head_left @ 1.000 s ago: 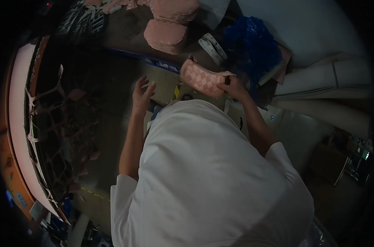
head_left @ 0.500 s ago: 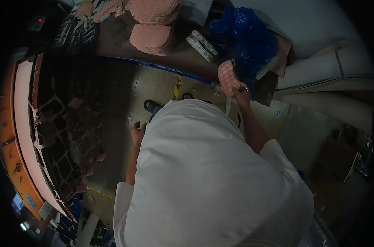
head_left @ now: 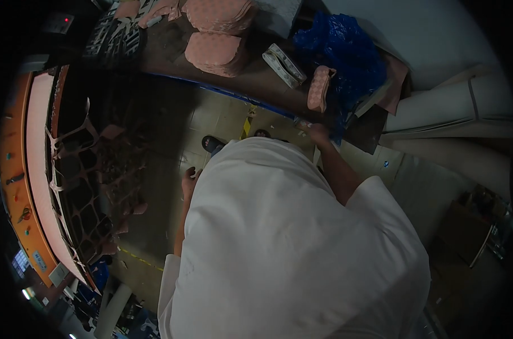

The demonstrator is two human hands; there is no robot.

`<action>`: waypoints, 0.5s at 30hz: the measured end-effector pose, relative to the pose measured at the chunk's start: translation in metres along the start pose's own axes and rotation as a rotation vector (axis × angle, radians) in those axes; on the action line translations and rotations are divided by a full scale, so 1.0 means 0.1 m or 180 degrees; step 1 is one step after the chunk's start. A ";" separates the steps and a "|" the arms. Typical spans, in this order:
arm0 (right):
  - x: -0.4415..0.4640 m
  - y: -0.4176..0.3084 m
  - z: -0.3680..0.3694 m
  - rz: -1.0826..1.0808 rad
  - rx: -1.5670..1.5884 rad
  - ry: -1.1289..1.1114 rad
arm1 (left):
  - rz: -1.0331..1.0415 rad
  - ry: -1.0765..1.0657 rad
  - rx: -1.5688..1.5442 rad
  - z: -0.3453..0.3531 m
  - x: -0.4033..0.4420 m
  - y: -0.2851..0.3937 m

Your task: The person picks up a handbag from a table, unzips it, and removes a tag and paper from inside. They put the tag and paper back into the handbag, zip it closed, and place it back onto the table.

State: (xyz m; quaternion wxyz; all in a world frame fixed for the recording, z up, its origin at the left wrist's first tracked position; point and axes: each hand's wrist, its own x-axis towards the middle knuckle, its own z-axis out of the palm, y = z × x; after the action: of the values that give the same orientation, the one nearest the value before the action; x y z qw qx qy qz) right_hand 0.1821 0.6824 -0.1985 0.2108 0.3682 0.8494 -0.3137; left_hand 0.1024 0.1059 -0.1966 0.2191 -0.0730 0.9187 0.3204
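Note:
A small pink checked pouch (head_left: 319,87) stands near the edge of the dark table (head_left: 262,85). My right hand (head_left: 315,133) is just in front of that edge, apart from the pouch, its dim fingers pointing left and holding nothing I can see. To the left of the pouch lies a pale patterned pouch (head_left: 283,65) with a dark slit along it. Low at my left side hangs my left hand (head_left: 189,179), with fingers loosely bent, apart and nothing in them.
Stacks of pink patterned pieces (head_left: 215,52) lie on the table beside a crumpled blue plastic bag (head_left: 344,51). Pale rolls (head_left: 437,107) lean at the right. At the left, a net of pink offcuts (head_left: 87,150) hangs from an orange-sided machine (head_left: 19,192).
My right hand has let go of the pink checked pouch, which now rests on the table, and has drawn back toward me. The view has shifted slightly.

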 end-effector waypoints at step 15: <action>0.08 0.40 0.13 -0.1005 0.0554 -0.0537 | 0.2500 -0.0190 -0.1708 -1.47 -0.29 3.58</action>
State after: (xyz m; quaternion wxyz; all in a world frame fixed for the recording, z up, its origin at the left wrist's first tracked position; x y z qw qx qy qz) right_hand 0.2088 0.6982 -0.2277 0.1969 0.2196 0.8456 -0.4449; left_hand -0.0220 0.2948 0.1186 0.0812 0.2350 0.7548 0.6069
